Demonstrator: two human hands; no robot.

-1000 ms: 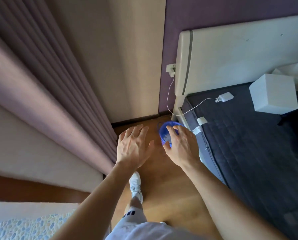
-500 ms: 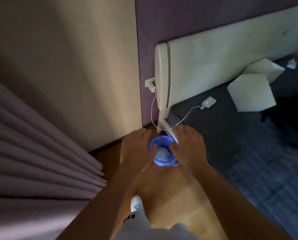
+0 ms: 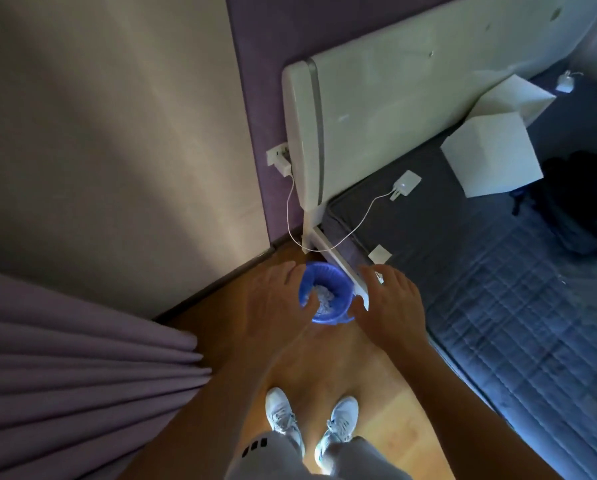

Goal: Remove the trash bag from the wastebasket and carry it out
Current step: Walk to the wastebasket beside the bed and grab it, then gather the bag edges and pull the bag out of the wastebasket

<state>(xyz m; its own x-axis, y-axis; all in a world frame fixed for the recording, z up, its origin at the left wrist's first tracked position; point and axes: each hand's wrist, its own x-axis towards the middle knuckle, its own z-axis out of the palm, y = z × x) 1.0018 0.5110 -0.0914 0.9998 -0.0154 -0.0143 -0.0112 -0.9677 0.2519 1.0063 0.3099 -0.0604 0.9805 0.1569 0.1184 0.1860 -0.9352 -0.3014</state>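
Both open hands, the left hand (image 3: 278,299) and right hand (image 3: 390,306), reach around the blue trash bag (image 3: 338,289); a fast pull could spill the white paper scraps (image 3: 324,296).

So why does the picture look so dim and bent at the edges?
Head view: the room is dim, light falling on the mattress and floor; the wide lens bows the headboard and curtain; both hands look soft, slightly blurred.
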